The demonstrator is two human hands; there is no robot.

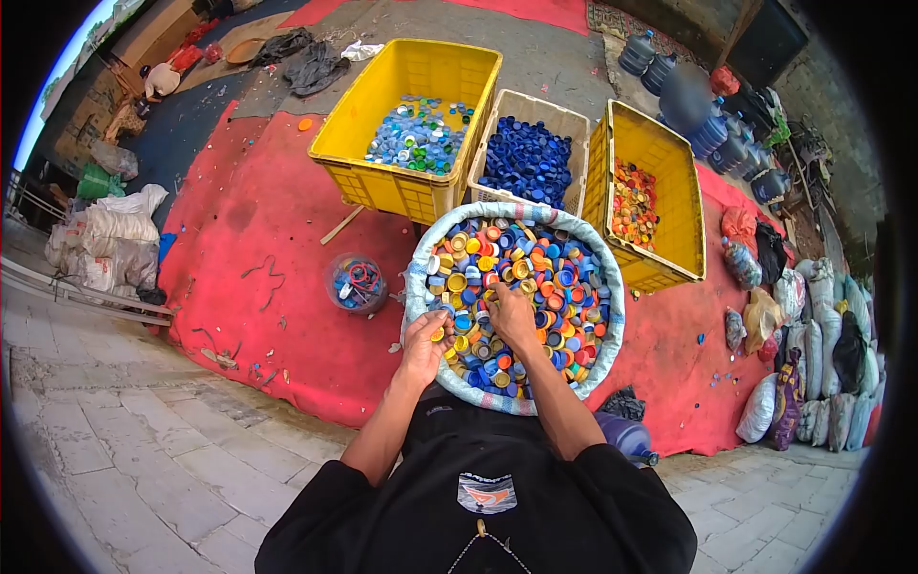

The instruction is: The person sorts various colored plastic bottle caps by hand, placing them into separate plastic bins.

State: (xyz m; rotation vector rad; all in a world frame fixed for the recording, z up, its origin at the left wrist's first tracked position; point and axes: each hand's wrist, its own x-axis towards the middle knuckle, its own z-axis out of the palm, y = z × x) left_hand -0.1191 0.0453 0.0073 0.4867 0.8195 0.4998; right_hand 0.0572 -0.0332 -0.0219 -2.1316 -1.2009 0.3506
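Observation:
A round sack with a pale blue-and-white rolled rim [612,287] is full of mixed plastic bottle caps [559,277] in yellow, blue, orange and white. At its left rim, my left hand [421,346] is closed with fingers curled round bottle caps; a yellow cap [437,335] shows in its grip. My right hand [513,316] is over the middle of the pile, fingers bent down among the caps. Its fingertips are pressed close together there, and whatever they pinch is hidden.
Beyond the sack stand a yellow crate [382,180] with light blue and green caps, a white crate [475,182] with dark blue caps, and another yellow crate [677,263] with orange and red caps. A clear tub [356,284] sits left. Filled bags [818,335] line the right.

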